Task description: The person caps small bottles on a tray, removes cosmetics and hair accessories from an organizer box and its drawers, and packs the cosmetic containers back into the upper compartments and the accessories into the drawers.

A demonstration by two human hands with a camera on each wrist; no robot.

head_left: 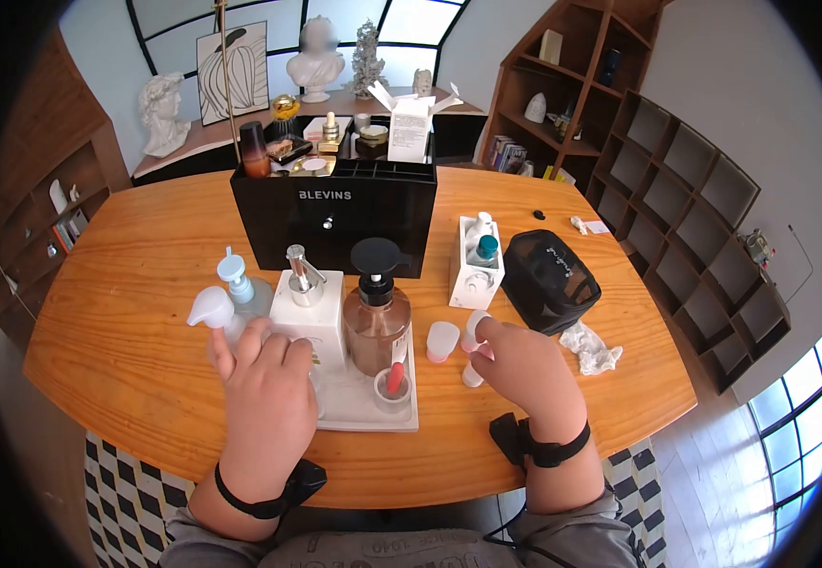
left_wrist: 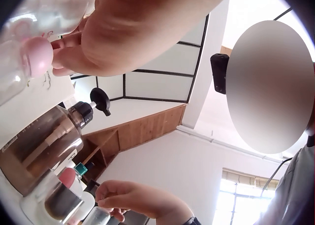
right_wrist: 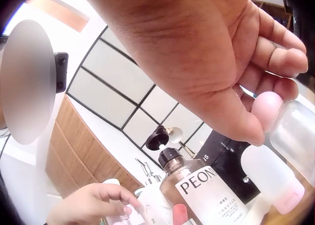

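Note:
My left hand (head_left: pixel 269 379) is over the left side of the white tray (head_left: pixel 364 421), beside the marble-look pump dispenser (head_left: pixel 307 312). Its fingertips grip the rounded pink cap (left_wrist: pixel 38 56) of a small clear bottle (left_wrist: pixel 12 72), mostly hidden by the hand in the head view. My right hand (head_left: pixel 529 369) is right of the tray, thumb and fingers pinching another pink-capped bottle (right_wrist: pixel 295 131) at its cap (right_wrist: pixel 267 111). Next to it stands a frosted tube (head_left: pixel 442 339) on a pink cap. Below the right fingers is another small bottle (head_left: pixel 473 376).
A brown pump bottle (head_left: pixel 378 322) and a cup (head_left: pixel 393 390) with a red-tipped item share the tray. Behind stands a black organizer (head_left: pixel 335 222) of cosmetics. A white holder (head_left: pixel 476 275), black mesh pouch (head_left: pixel 551 281) and crumpled tissue (head_left: pixel 591 348) sit right; pale-blue and white pump bottles left.

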